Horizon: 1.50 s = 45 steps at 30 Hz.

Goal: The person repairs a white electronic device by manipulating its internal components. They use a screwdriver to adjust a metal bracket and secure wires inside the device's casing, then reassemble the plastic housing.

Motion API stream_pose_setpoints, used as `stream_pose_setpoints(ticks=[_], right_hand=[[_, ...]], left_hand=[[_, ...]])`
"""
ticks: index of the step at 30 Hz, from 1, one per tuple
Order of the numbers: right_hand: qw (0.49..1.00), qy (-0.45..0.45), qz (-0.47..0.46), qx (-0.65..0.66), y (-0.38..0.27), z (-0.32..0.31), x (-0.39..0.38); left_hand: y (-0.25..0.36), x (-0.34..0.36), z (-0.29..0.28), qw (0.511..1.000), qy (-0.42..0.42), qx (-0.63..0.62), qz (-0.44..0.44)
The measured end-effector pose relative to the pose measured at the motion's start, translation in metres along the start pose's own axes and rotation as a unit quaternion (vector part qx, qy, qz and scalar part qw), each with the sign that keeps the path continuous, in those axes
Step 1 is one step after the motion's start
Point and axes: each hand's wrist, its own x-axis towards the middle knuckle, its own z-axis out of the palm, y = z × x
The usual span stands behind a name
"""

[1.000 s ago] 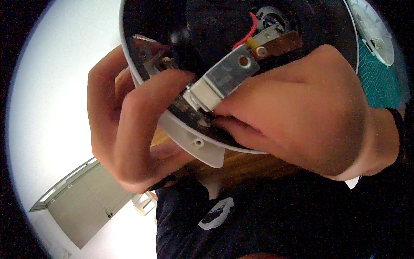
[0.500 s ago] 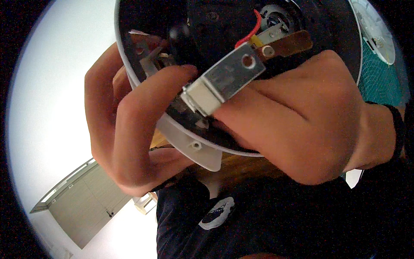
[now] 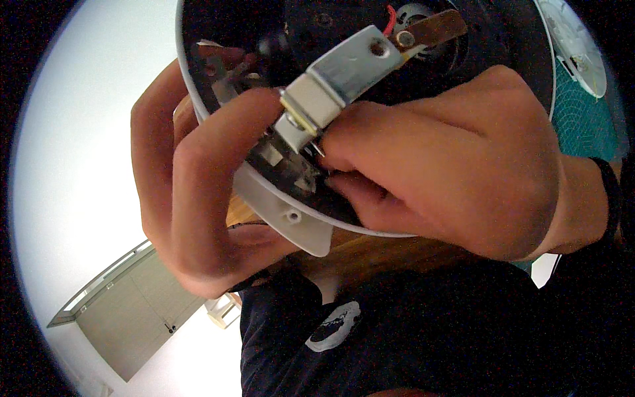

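Note:
A round housing (image 3: 305,41) with a black inside and white rim fills the upper middle, a white tab at its lower edge. My left hand (image 3: 195,178) curls around its left rim, index fingertip against a tilted metal bracket (image 3: 350,59) with a cream block (image 3: 311,100). From the bracket a brown strip (image 3: 438,28) sticks out, near a red wire (image 3: 390,20). My right hand (image 3: 456,165) is closed inside the lower right of the housing, fingertips under the bracket by small metal parts (image 3: 304,178); what they pinch is hidden.
A white dish-like part (image 3: 582,69) lies on a teal mat (image 3: 582,126) at the right. A wooden surface (image 3: 357,255) shows below the housing, above my dark shirt. A grey door (image 3: 135,317), white wall and small pale stool (image 3: 223,311) are at the left.
The bracket, block and brown strip have risen and tilted, now covering more of the red wire. My left index finger has moved up with them; my right hand has shifted slightly upward.

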Motion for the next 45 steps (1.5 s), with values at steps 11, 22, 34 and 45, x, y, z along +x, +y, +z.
stream_pose_setpoints(ticks=[11, 22, 34, 45], right_hand=[[1.0, 0.012, -0.006, 0.002, 0.022, 0.015, -0.018], [1.0, 0.008, -0.01, 0.012, 0.044, -0.009, -0.031], [1.0, -0.001, -0.008, -0.005, 0.029, -0.015, -0.013], [0.999, -0.005, -0.017, -0.052, -0.026, 0.016, 0.025]], left_hand=[[-0.011, -0.011, 0.026, 0.997, -0.018, 0.006, 0.078], [0.012, 0.029, 0.045, 0.995, -0.007, 0.05, 0.092], [0.007, 0.028, 0.023, 0.998, 0.008, 0.033, 0.045], [-0.039, -0.003, -0.039, 0.996, -0.041, -0.072, 0.031]])
